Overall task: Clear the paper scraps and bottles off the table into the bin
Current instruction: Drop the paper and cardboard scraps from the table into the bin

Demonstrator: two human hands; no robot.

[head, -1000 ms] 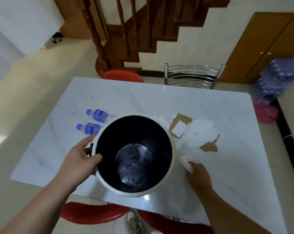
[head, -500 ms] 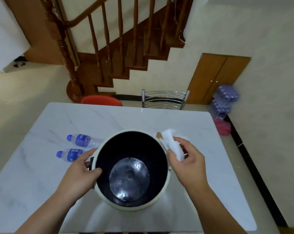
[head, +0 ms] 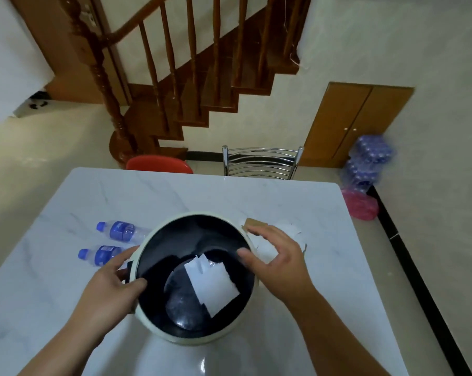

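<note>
Bin: a round cream-rimmed waste bin with a dark inside [head: 191, 339] stands on the white marble-patterned tabletop [head: 324, 267], near its front edge.
Left hand: the left hand [head: 112, 286] has its grip closed on the bin's left rim, thumb hooked inside the wall and fingers wrapped outside.
Right hand: the right hand [head: 279, 263] hovers over the bin's right rim, its grip spread open with fingers apart and nothing held.
Scrap in bin: a torn white sheet of paper [head: 211, 284] is inside the bin, below the open hand; whether it has reached the bottom cannot be told.
Scraps on tabletop: a small heap of white paper and brown cardboard scraps [head: 289, 230] lies just right of the bin, partly hidden by the right hand.
Bottles: two small clear plastic bottles with blue caps and blue labels lie on their sides left of the bin, the farther bottle [head: 119, 229] and the nearer bottle [head: 100, 255], caps pointing left; the nearer one sits just beside the left hand's fingers.
</note>
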